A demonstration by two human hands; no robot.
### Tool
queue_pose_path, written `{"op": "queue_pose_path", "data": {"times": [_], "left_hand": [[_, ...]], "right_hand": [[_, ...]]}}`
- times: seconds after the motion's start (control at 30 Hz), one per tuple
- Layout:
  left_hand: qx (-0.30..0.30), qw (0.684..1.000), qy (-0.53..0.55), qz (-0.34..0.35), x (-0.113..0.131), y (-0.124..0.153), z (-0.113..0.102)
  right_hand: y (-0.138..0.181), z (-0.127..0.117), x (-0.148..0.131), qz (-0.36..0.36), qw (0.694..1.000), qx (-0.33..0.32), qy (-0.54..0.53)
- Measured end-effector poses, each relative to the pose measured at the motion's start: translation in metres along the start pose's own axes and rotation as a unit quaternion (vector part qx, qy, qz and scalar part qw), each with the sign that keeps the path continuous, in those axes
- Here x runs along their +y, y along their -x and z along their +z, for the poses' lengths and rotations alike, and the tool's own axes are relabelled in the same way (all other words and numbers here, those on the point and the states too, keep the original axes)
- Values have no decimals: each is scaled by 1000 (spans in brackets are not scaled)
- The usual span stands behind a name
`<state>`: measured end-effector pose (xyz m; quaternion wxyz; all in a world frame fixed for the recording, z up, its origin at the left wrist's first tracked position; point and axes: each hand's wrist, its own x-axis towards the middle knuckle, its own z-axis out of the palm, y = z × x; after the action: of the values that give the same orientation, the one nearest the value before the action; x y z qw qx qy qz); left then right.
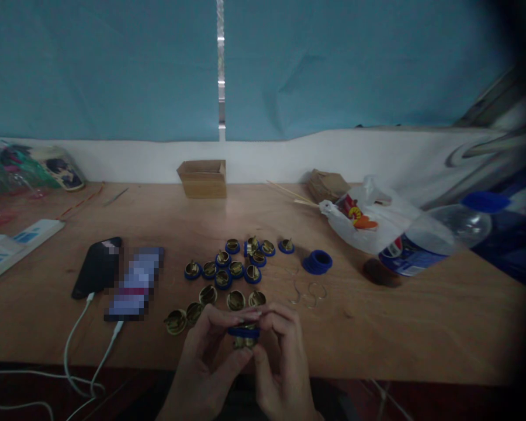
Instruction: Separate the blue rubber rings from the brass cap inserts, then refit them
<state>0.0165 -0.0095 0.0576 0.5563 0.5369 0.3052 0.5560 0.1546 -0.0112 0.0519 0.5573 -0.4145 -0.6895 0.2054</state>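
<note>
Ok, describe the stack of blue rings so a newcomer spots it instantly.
On the wooden table, find the Pepsi bottle at the picture's right. Go left to the stack of blue rings, just before the cluster of brass-coloured discs. Unlike those, its top is an open blue ring with no brass disc filling it.

The left hand was bare, the right hand was bare too, a matching pair! Slim fingers showed on both, and the thumbs ran out to rounded tips. The finer marks? Too small and too blurred to call! Bare wrists followed, right down to the bottom edge, and the lap was a dark patch, its cloth too dim to read.
</note>
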Motion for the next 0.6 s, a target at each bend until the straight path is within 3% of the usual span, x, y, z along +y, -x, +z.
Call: {"op": "queue_pose_path", "data": {"times": [0.17, 0.37, 0.47, 0.6], "left_hand": [[22, 985, -159, 59, 0, 0, 3], [13, 898, -396, 190, 1, -7, -7], [27, 879, -426, 211, -1, -8, -10], [51, 882, -423, 199, -8, -4, -12]], "right_hand": [[2, -4, 5, -16, 1000, -2, 15], [4, -7, 7, -4, 999, 14, 40], [3, -7, 7, -12, 999, 16, 47], [0, -5, 6, -34, 998, 14, 51]]}}
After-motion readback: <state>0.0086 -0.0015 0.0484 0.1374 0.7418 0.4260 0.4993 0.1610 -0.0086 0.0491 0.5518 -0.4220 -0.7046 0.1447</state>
